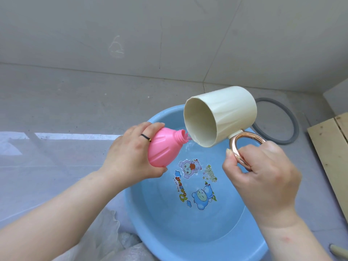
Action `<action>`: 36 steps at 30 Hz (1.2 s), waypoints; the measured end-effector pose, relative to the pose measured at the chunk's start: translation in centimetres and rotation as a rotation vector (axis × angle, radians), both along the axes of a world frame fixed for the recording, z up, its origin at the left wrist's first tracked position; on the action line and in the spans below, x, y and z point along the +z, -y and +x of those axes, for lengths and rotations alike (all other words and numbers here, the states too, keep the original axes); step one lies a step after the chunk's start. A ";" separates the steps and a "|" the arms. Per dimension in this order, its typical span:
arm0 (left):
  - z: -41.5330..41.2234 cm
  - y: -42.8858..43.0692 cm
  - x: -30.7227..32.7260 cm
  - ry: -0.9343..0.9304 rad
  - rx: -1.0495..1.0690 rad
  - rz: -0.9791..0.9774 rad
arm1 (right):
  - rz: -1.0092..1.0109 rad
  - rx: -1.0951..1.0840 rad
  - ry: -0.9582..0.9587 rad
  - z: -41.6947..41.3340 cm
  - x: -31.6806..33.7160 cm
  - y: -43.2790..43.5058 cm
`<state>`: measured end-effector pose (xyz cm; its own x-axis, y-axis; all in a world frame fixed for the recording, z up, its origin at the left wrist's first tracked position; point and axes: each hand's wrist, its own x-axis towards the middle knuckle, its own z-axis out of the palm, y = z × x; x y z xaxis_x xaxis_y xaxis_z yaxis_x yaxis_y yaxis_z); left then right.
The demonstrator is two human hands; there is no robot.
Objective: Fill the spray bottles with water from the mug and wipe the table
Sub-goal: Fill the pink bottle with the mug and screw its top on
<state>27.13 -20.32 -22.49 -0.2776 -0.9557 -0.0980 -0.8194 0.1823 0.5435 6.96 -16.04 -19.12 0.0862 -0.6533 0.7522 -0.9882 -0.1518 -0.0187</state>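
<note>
Pink bottle is gripped in the left hand, tilted, its open neck toward the cream mug. Water runs from the tipped mug onto the neck, above a blue basin. Right hand clasps the mug's copper handle.

Glossy pink plastic bottle, cream mug with shiny coppery handle, smooth blue plastic basin
</note>
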 end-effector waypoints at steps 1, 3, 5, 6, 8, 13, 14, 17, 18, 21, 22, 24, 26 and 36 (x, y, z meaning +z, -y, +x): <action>0.0 0.0 0.0 0.002 0.001 0.002 | 0.000 0.003 -0.004 0.0 0.0 0.0; 0.1 0.0 0.0 0.002 0.002 0.004 | 0.002 0.008 -0.015 -0.1 0.0 0.0; 0.0 0.0 0.0 0.001 0.000 0.001 | 0.003 0.016 -0.021 0.0 -0.1 0.0; 0.0 0.0 0.0 0.000 0.000 0.000 | 0.001 0.022 -0.024 0.0 -0.1 0.1; 0.0 0.0 -0.1 -0.003 -0.001 -0.001 | -0.006 0.031 -0.033 0.0 -0.1 0.1; 0.0 0.0 -0.2 -0.001 -0.007 -0.001 | -0.026 0.043 -0.043 -0.1 0.0 0.0; 0.0 0.0 -0.2 -0.001 -0.006 0.001 | -0.029 0.044 -0.052 -0.1 -0.1 0.0; -0.1 -0.1 -0.2 -0.005 -0.005 0.007 | -0.041 0.042 -0.089 -0.3 -0.3 0.0; -0.1 -0.1 -0.2 -0.007 -0.003 0.008 | -0.047 0.047 -0.096 -0.3 -0.4 0.0; -0.1 -0.1 -0.1 -0.016 0.009 0.019 | -0.054 0.079 -0.091 -0.4 -0.6 -0.1; 0.0 0.0 -0.2 -0.018 0.012 0.021 | -0.058 0.083 -0.091 -0.4 -0.7 -0.2; 0.0 0.0 -0.2 -0.017 0.011 0.022 | -0.068 0.075 -0.103 -0.5 -0.8 -0.2; -0.1 0.0 -0.2 -0.014 0.007 0.020 | -0.071 0.070 -0.110 -0.5 -0.9 -0.3; -0.1 -0.1 -0.4 -0.012 0.011 0.003 | -0.027 0.107 -0.035 -0.7 -1.7 -0.2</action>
<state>26.99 -20.23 -22.89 -0.2679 -0.9585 -0.0971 -0.8147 0.1716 0.5539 6.27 -15.79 -20.78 0.1808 -0.6186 0.7646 -0.9663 -0.2564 0.0210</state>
